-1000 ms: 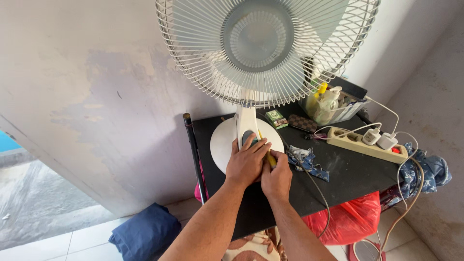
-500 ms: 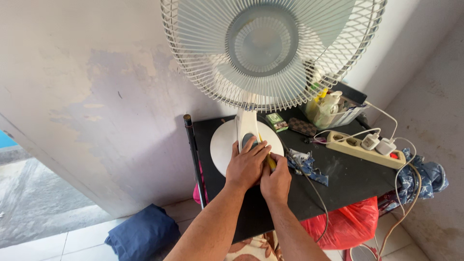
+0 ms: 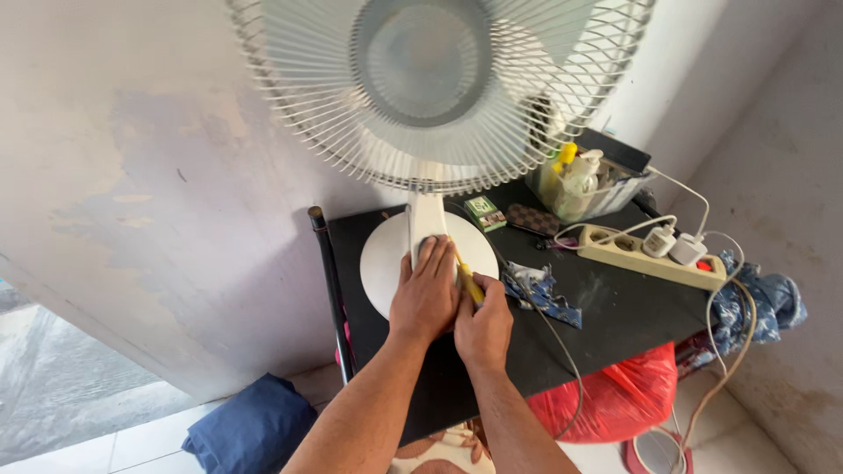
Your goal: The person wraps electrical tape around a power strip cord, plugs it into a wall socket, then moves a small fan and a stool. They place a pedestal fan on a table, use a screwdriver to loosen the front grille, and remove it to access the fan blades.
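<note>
Dull grey plaster wall (image 3: pixel 158 175), blotched and peeling, behind everything. Large white fan (image 3: pixel 439 88) with a round wire-grille cage, upright on a black matte table (image 3: pixel 632 307), smooth round white base (image 3: pixel 386 254) under a flat white neck. Glossy red plastic bag (image 3: pixel 615 395) below the table edge; soft dark-blue bundle (image 3: pixel 250 430) on the tiled floor. Cream oblong power strip (image 3: pixel 654 256) with white plugs and trailing cords. Crumpled blue patterned cloth (image 3: pixel 544 294) just beside the base. Left hand (image 3: pixel 426 294) laid flat over the foot of the neck, fingers together and pressed on it. Right hand (image 3: pixel 483 329) curled into a fist around a slim yellow-handled tool (image 3: pixel 470 283), tip toward the neck, hidden by the left hand. Compared with half a second ago: view nearer, fan cage cut off at the top, both hands in the same place on the base.
</note>
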